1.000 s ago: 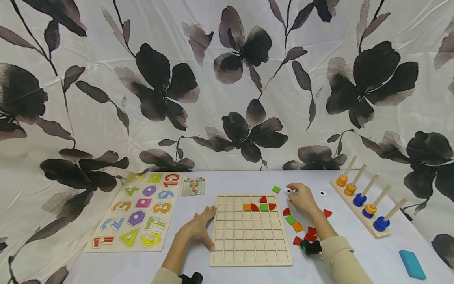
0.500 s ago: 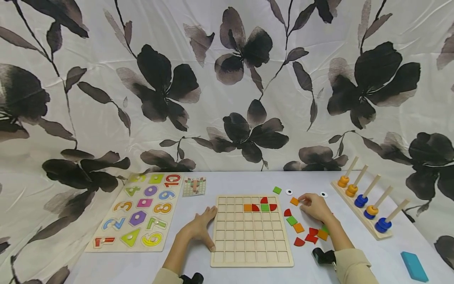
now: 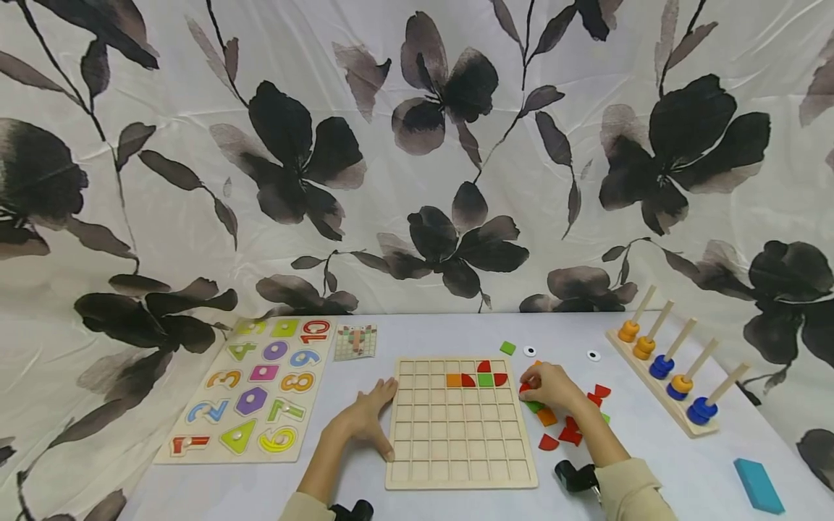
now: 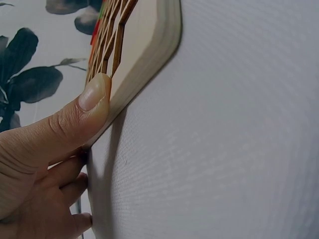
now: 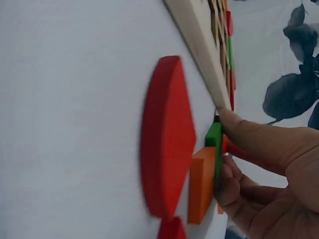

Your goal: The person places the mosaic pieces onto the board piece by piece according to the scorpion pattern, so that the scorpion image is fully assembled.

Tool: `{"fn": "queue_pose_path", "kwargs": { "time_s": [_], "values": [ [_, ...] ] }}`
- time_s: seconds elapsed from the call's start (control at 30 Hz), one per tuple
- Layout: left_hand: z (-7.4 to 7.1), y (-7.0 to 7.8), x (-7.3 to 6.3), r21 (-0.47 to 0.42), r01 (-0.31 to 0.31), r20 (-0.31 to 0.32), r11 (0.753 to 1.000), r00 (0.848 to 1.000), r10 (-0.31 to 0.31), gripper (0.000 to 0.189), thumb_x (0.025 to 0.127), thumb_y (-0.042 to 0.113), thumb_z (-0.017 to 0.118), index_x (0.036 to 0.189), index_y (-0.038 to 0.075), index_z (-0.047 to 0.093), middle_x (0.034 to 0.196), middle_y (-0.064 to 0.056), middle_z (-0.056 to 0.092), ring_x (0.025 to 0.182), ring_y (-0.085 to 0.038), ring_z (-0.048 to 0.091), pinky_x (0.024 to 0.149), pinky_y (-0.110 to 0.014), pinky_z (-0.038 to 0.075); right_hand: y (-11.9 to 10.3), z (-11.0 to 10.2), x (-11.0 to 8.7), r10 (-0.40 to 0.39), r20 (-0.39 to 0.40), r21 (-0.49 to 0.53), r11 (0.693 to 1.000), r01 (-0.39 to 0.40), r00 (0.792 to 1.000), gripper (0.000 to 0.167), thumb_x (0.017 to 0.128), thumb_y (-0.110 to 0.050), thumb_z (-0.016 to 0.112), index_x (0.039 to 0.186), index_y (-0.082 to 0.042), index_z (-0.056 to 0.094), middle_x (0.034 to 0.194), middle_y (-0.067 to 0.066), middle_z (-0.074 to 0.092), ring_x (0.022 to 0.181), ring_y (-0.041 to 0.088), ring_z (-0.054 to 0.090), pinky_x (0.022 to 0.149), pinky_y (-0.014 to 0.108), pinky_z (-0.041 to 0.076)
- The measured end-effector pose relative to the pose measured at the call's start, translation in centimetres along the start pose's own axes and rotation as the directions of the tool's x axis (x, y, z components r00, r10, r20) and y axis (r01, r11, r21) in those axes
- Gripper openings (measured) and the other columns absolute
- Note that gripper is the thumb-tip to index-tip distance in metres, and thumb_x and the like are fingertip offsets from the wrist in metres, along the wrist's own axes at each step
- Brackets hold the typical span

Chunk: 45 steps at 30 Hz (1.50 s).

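My left hand rests at the left edge of the wooden grid board, fingers extended. In the left wrist view its thumb touches the board's rim. Just off the board's right side, my right hand pinches a red quarter-circle tile between thumb and fingertips. A green square tile and an orange square tile lie beside those fingers, partly covered. The board's upper rows hold an orange square, a green square and several red quarter-circles.
Several red tiles lie near my right forearm. Two white eye discs and a green tile lie behind the right hand. A number puzzle and pattern card are left, a peg rack and blue block right.
My right hand let go of a white eye disc, drew back to the right, then came left to the red quarter-circle by the board. The left hand has stayed put.
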State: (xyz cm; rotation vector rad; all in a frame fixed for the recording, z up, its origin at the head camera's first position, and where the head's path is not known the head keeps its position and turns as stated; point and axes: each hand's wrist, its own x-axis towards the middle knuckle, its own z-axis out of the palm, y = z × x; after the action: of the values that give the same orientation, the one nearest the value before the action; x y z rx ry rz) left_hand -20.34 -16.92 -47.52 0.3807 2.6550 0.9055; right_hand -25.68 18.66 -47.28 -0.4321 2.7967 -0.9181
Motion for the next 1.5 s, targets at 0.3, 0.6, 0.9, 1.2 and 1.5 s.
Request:
{"fn": "queue_pose_path", "kwargs": {
  "time_s": [0.3,0.6,0.9,1.2,1.5],
  "values": [
    [0.0,0.0,0.1,-0.017,0.01,0.007,1.0,1.0,-0.01,0.12,0.042,0.01,0.091,0.143,-0.006,0.029,0.151,-0.024,0.023,0.141,-0.042,0.014,0.111,-0.062,0.005,-0.5,-0.2,0.2,0.067,0.026,-0.014,0.998,-0.067,0.997,0.022,0.071,-0.009,0.08,0.075,-0.001,0.06,0.067,0.002,0.053,0.063,0.015,0.047,0.056,0.026,0.043],
    [-0.1,0.0,0.1,-0.024,-0.009,0.003,1.0,1.0,0.009,0.119,0.043,0.009,0.091,0.143,-0.008,0.03,0.15,-0.026,0.023,0.14,-0.043,0.014,0.111,-0.063,0.005,-0.9,-0.4,0.4,0.095,0.039,-0.028,0.995,-0.094,0.995,0.024,0.069,-0.008,0.082,0.081,0.0,0.063,0.069,0.003,0.053,0.065,0.015,0.048,0.059,0.027,0.045],
    [0.0,0.0,0.0,-0.029,-0.019,0.0,0.999,1.0,0.019,0.119,0.042,0.008,0.091,0.142,-0.009,0.029,0.15,-0.026,0.023,0.14,-0.043,0.013,0.111,-0.063,0.004,-0.5,-0.1,0.0,0.086,0.002,0.013,0.996,-0.086,0.996,0.025,0.067,-0.006,0.083,0.075,-0.002,0.059,0.068,0.003,0.052,0.064,0.015,0.047,0.058,0.025,0.044],
    [0.0,-0.2,0.0,-0.026,-0.013,0.001,1.0,1.0,0.013,0.118,0.043,0.008,0.092,0.143,-0.008,0.03,0.151,-0.025,0.023,0.14,-0.044,0.013,0.11,-0.064,0.005,-0.8,-1.4,1.6,-0.051,0.014,0.084,0.995,0.049,0.999,0.01,0.077,-0.002,0.072,0.077,-0.001,0.062,0.067,0.001,0.053,0.064,0.013,0.047,0.057,0.024,0.041],
    [-0.1,0.1,-0.2,-0.036,-0.012,-0.003,0.999,1.0,0.012,0.116,0.044,0.006,0.091,0.142,-0.008,0.031,0.15,-0.026,0.024,0.14,-0.042,0.014,0.111,-0.062,0.005,-6.7,0.0,5.5,-0.313,0.097,0.104,0.947,0.303,0.945,0.004,0.086,0.001,0.062,0.086,0.003,0.066,0.076,0.006,0.067,0.064,0.015,0.059,0.057,0.022,0.049]
  ]
}}
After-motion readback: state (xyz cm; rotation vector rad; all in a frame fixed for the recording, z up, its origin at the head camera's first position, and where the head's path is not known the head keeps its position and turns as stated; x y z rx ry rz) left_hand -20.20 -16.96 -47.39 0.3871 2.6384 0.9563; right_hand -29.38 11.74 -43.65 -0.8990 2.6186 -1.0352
